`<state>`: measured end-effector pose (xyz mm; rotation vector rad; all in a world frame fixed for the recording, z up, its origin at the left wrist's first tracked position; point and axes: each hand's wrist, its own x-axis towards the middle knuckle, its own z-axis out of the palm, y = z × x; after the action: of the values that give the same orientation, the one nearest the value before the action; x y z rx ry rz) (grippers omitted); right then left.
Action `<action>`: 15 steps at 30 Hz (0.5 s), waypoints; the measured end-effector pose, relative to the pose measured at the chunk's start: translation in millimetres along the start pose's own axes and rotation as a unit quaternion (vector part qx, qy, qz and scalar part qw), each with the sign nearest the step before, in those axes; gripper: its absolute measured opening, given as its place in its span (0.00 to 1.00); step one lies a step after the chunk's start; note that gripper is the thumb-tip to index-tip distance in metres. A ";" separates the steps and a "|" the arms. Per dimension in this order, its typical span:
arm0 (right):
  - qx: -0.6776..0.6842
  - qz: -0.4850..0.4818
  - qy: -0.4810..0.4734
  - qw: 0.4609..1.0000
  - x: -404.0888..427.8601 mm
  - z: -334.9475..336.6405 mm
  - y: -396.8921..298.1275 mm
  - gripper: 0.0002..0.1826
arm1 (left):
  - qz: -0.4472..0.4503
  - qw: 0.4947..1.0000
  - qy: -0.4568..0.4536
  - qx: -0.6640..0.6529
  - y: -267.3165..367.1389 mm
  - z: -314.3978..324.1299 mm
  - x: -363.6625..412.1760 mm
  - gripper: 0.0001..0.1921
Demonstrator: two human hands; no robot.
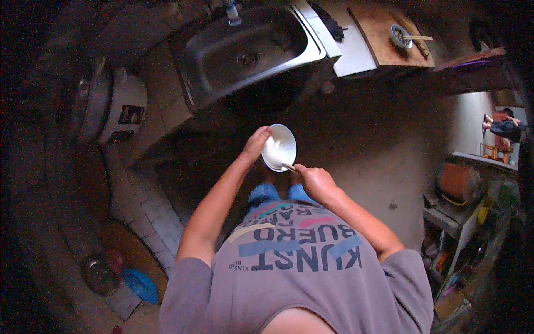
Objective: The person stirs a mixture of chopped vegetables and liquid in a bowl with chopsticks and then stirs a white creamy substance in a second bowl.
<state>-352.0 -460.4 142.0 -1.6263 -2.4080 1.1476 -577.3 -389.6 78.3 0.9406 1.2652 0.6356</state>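
My left hand (256, 144) grips the rim of a white bowl (288, 140) on its left side, with the thumb over the edge. The bowl tilts, so I can see inside it, where a smooth white substance (273, 155) lies; I cannot tell whether it is powder or paste. Closed around a thin utensil, probably chopsticks (288, 167), my right hand (316, 180) is just below and right of the bowl. The utensil's far end reaches into the white substance. Both hands are in mid-air in front of my waist, above the dark floor.
Ahead is a stainless-steel sink (254, 77) under a tap (233, 18). A wooden board (377, 37) to its right carries a small bowl (398, 35) with chopsticks across it. A rice cooker (125, 100) stands on the tiled counter at left. Another person (505, 127) sits beyond the doorway.
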 end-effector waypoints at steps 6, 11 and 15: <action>0.051 0.095 0.022 0.994 7.4 13.9 24.9 0.11 | 0.002 0.998 -0.063 -0.020 -4.9 -7.6 -7.7 0.29; 0.034 -0.030 -0.008 0.999 -5.5 16.7 5.1 0.13 | 0.000 0.996 0.009 0.084 -9.2 -10.5 -20.3 0.31; 0.064 0.115 0.021 0.991 12.6 21.0 22.2 0.12 | 0.024 0.999 -0.006 -0.026 -4.9 -3.6 -12.5 0.32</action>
<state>-348.5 -457.7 109.2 -1.9036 -2.1164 1.2551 -584.0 -401.6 80.2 0.9327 1.2128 0.6960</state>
